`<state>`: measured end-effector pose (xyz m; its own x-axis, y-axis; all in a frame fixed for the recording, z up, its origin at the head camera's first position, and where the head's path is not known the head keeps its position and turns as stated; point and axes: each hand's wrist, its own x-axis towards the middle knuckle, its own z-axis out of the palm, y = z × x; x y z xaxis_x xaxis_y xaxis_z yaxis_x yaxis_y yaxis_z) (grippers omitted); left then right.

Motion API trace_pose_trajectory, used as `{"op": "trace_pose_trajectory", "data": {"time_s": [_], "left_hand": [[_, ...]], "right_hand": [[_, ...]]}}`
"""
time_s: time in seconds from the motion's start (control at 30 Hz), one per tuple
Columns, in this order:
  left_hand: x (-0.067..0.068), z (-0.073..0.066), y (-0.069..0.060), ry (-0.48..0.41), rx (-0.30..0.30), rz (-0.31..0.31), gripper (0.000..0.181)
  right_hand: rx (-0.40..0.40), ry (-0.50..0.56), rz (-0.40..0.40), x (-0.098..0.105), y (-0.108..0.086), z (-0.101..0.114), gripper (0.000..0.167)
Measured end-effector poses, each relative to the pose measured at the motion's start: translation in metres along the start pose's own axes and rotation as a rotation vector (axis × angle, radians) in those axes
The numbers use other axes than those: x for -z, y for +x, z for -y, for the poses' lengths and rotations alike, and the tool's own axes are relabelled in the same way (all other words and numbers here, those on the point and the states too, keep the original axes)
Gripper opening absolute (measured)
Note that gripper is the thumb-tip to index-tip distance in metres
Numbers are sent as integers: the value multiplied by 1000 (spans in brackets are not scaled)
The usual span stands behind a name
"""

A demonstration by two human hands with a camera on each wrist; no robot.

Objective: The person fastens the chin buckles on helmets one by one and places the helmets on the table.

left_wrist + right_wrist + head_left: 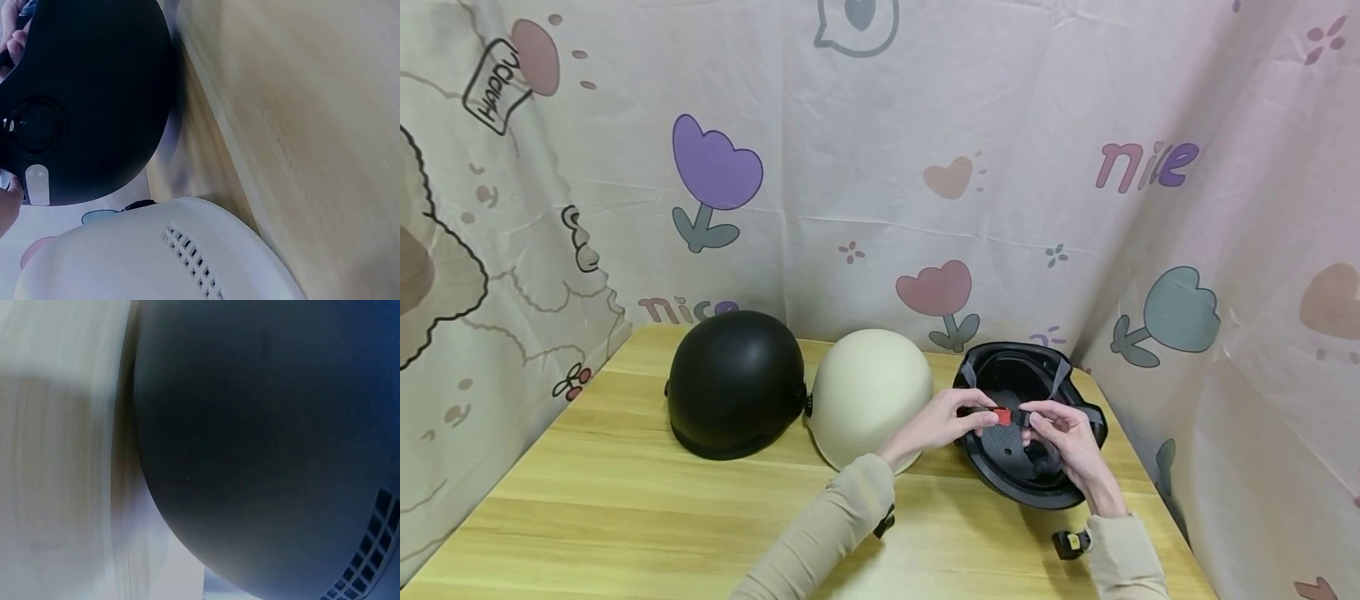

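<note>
Upside down at the right of the table lies a black helmet (1000, 479), its lining and grey straps facing up. Above its opening, my left hand (943, 423) pinches the red buckle part (1003, 415) of the chin strap. Just to the right, my right hand (1071, 442) pinches the black buckle part (1020, 417). The two parts meet or nearly meet; whether they are joined I cannot tell. In the left wrist view the helmet's dark shell (94, 106) hides most of both hands. The same shell (250, 437) fills much of the right wrist view, where no hand shows.
A cream helmet (872, 392) stands dome up left of the black one, partly behind my left forearm. Farther left is another black helmet (733, 383), also dome up. All rest on a wooden table (625, 517) backed by a printed cloth (850, 125).
</note>
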<state>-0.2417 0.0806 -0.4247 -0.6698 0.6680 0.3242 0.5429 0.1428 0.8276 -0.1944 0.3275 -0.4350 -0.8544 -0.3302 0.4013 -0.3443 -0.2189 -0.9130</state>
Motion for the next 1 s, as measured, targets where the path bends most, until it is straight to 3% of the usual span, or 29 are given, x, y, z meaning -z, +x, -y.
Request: {"op": "trace_pose_trajectory", "data": {"time_s": [0.23,0.37,0.57,0.8,1.0], "left_hand": [[2,-1,1,49,-30,48,19],[2,-2,1,79,-53,39,14],[-1,-2,-1,94,-41,18,12],[-2,-4,-1,133,-15,7,13],[-2,-4,-1,155,-20,18,15]], "right_hand": [[5,30,34,-1,0,0,36],[5,24,53,-2,1,-1,36],[4,27,64,-5,4,-2,36],[-37,-27,-11,-9,6,-1,34],[19,5,-46,-9,6,-4,33]]}}
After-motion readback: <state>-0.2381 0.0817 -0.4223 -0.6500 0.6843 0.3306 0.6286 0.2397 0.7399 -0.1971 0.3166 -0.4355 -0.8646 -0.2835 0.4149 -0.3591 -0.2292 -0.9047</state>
